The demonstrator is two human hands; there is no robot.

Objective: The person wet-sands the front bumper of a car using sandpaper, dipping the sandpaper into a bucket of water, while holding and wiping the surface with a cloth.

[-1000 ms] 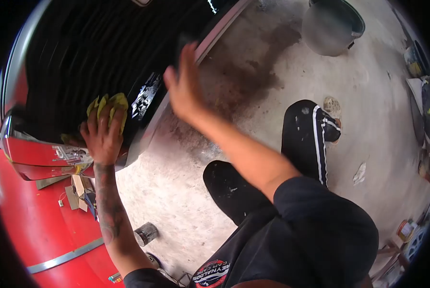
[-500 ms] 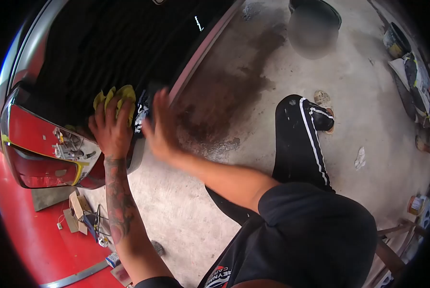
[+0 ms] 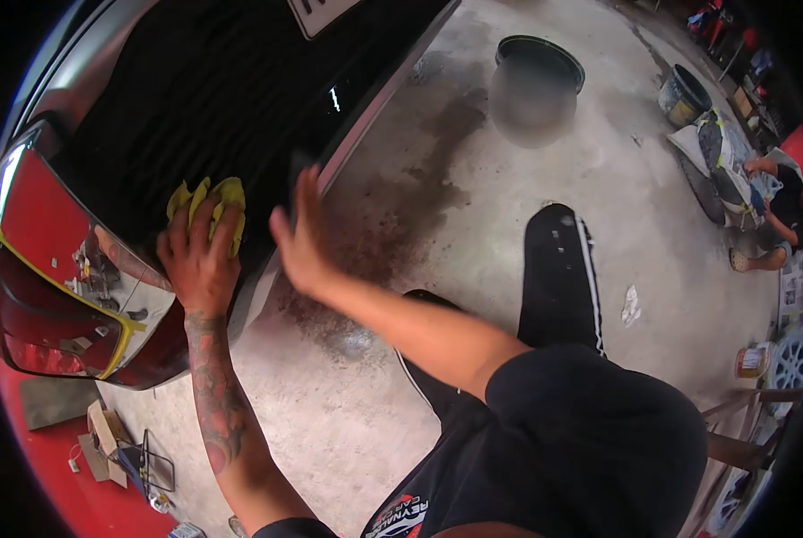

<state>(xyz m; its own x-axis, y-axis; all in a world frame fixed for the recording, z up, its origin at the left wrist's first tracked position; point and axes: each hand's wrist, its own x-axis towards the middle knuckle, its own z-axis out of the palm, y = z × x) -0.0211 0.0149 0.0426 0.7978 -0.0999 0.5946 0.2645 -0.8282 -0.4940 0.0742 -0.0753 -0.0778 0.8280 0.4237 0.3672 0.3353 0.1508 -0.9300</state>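
My left hand (image 3: 201,269) presses a crumpled yellow cloth (image 3: 231,199) against the dark, glossy panel (image 3: 177,108) of a vehicle. Its fingers are spread over the cloth and hold it. To the right, my right hand (image 3: 303,247) is at the same panel near its lower edge, smeared by motion. A dark, blurred piece shows at its fingers; its kind cannot be made out. Left of my left hand is a lamp (image 3: 52,314) bordered by yellow tape (image 3: 131,336). Part of a number plate (image 3: 323,13) shows at the top.
A dark tub (image 3: 574,67), partly blurred, stands on the concrete floor (image 3: 473,260). Another bucket (image 3: 686,97) and bags (image 3: 715,166) lie at the right, beside a crouching person (image 3: 782,202). A small can (image 3: 753,361) stands near the right edge. Opened cardboard (image 3: 106,430) lies lower left.
The view has shifted, bringing the number plate and the other person into sight. My left hand stays on the cloth; my right hand remains blurred beside the panel's edge.
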